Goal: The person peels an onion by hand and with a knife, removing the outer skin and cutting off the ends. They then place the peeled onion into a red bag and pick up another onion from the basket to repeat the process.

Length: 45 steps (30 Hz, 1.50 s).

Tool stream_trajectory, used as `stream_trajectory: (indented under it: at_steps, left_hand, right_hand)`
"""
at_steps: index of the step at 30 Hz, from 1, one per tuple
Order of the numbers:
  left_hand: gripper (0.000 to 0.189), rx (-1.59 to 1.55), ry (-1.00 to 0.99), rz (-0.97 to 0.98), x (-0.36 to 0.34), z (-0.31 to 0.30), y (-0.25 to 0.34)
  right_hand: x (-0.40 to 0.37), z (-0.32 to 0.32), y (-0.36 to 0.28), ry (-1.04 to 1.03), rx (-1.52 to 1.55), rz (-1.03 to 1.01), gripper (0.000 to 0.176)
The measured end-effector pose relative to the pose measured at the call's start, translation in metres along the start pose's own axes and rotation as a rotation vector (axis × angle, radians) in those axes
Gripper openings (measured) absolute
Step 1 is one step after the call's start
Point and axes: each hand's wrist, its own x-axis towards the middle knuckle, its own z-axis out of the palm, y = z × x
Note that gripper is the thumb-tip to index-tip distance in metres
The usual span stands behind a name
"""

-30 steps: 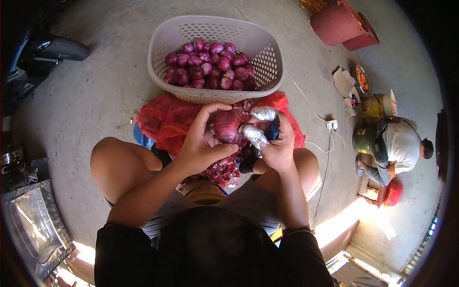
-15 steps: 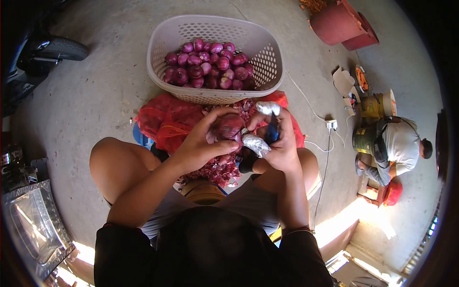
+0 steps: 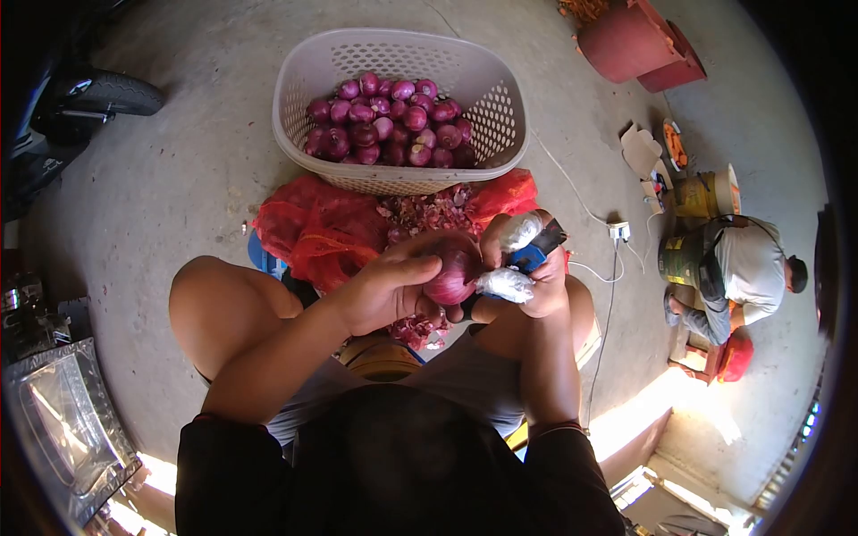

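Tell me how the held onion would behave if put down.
Round, so the onion would likely roll on the floor. It looks firm and dense, probably not crushing in the left hand. Its glossy skin may slip against the right hand holding the knife.

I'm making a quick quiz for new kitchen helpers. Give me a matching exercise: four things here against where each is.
1 held onion
2 blue tool
3 basket
4 red mesh sack

A holds a heap of onions
B gripped in the right hand
C spread under the peels
D held by the left hand

Pairs: 1-D, 2-B, 3-A, 4-C
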Motion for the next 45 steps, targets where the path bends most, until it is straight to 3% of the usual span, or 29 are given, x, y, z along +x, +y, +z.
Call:
stream_trajectory:
  at_steps: [2, 3, 4, 6, 8, 10, 11, 20, 26, 37, 45]
  left_hand:
    - [0.055, 0.213, 0.103, 0.191, 0.002, 0.001, -0.001]
    - [0.057, 0.383, 0.168, 0.341, 0.004, -0.001, -0.002]
    - [0.059, 0.554, 0.233, 0.490, 0.005, -0.001, -0.002]
    - [0.066, 0.643, 0.304, 0.621, 0.003, -0.001, 0.004]
    - [0.068, 0.678, 0.307, 0.751, 0.005, -0.006, 0.008]
    - [0.069, 0.718, 0.303, 0.790, 0.004, -0.004, 0.009]
    - [0.069, 0.737, 0.301, 0.808, 0.004, -0.003, 0.009]
    - [0.070, 0.924, 0.212, 0.904, 0.006, -0.008, 0.002]
    - [0.065, 0.801, 0.139, 0.931, 0.005, -0.009, -0.001]
    - [0.069, 0.713, 0.156, 0.782, -0.001, -0.004, -0.001]
    - [0.071, 0.666, 0.196, 0.719, 0.000, 0.003, 0.007]
  right_hand:
    - [-0.005, 0.002, 0.000, 0.160, -0.134, 0.061, 0.056]
    - [-0.007, 0.004, -0.003, 0.185, -0.122, 0.126, 0.062]
    - [-0.003, 0.000, -0.008, 0.137, -0.191, 0.219, 0.057]
    - [0.005, 0.002, -0.017, 0.070, -0.009, 0.282, 0.055]
    - [0.002, 0.011, -0.014, 0.105, -0.037, 0.418, 0.057]
    - [-0.002, 0.022, -0.001, 0.122, -0.249, 0.409, 0.060]
    - [-0.001, 0.027, 0.003, 0.139, -0.188, 0.398, 0.060]
    - [0.004, 0.035, 0.005, 0.163, -0.037, 0.452, 0.050]
    - [0.004, 0.042, 0.011, 0.167, 0.002, 0.382, 0.042]
    - [-0.003, 0.038, 0.022, 0.231, -0.073, 0.311, 0.030]
    - [0.000, 0.044, 0.025, 0.259, -0.190, 0.138, 0.031]
